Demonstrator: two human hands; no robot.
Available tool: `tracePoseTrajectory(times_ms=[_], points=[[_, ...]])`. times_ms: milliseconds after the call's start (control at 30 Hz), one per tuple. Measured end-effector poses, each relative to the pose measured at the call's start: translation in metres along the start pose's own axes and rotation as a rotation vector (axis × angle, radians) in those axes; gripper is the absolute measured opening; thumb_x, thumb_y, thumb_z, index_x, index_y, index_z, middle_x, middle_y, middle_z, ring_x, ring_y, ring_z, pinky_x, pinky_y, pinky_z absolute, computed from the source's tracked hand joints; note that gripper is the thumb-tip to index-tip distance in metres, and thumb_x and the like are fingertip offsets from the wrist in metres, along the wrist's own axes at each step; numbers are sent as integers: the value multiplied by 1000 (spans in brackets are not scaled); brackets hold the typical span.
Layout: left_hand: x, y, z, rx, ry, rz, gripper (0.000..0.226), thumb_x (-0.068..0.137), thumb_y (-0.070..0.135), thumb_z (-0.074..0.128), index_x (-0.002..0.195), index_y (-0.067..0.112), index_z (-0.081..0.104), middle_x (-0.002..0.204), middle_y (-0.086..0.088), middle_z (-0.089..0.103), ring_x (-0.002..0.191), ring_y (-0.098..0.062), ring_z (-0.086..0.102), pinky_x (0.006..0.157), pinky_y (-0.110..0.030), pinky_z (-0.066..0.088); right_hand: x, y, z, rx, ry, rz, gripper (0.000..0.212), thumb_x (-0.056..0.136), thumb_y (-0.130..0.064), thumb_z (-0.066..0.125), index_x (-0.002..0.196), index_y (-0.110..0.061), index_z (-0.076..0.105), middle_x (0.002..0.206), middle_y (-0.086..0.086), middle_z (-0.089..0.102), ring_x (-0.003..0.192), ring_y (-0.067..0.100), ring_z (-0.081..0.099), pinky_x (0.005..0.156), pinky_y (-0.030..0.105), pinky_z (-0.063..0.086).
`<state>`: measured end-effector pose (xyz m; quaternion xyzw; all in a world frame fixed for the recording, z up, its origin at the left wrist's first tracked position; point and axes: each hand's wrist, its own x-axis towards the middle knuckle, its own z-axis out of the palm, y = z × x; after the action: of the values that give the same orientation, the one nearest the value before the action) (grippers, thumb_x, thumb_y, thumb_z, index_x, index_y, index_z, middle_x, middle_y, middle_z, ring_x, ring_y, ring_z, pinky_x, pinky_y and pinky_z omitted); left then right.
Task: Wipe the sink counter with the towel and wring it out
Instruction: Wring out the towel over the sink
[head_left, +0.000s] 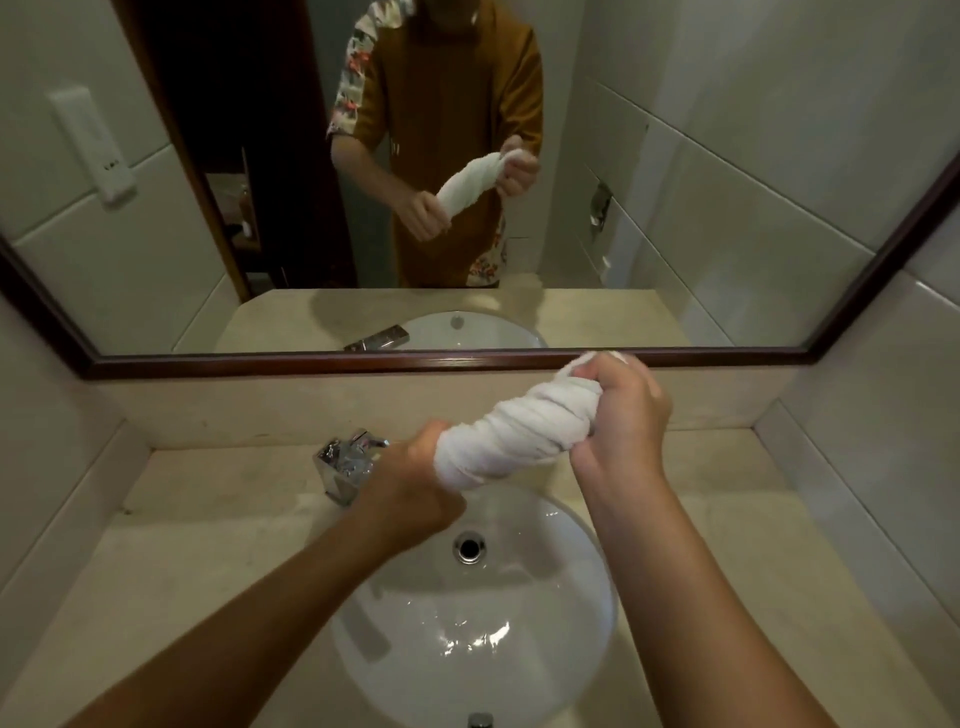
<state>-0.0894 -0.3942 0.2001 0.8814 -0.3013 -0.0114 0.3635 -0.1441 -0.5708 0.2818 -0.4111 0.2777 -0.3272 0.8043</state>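
You were at the wringing step, so the wiping of the tabletop (218, 519) looked finished, though nothing here proved it. Your left hand (415, 488) gripped the lower end of the towel (511, 441) and your right hand (618, 415) gripped the upper end, both fists tight around it. The white towel was twisted into a thick, spiralled roll, held above the sink (587, 639), whose bowl glistened wet.

Bare forearms; the mirror shows a brown short-sleeved shirt (457, 104), seemingly floral-patterned.
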Motion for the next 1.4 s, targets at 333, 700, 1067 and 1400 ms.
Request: tracePoseTrajectory(times_ms=[333,700,1067,1400], points=[[-24,27,42,-1263,-533,-335,31,56,-8,64,83,5,58,78,-17,52,64,-25,49,56,-30,41,33,4,40,-412,-661,-190,9,53,-4,62,56,-12,64,62,13,54,60,23,53,55,27,43],[-32,23,63,-1929,-843,-211,34,70,6,67,95,20,49,81,3,52,70,-9,53,63,-19,45,51,72,31,81,-730,131,10,62,-11,57,62,-2,50,58,14,51,55,26,43,51,28,41],[-33,-30,59,-1087,-456,-384,49,62,-4,71,109,-9,58,97,-20,62,80,-25,60,67,-32,48,46,76,3,-71,-561,255,16,57,-7,61,67,-1,51,63,15,51,57,26,49,55,28,43],[-21,-15,-4,-920,-454,-295,62,77,50,71,106,-4,66,109,-16,68,106,-27,61,101,-49,42,15,27,22,-591,-501,-243,15,52,-10,69,59,-23,68,68,-3,64,66,12,58,61,24,45]])
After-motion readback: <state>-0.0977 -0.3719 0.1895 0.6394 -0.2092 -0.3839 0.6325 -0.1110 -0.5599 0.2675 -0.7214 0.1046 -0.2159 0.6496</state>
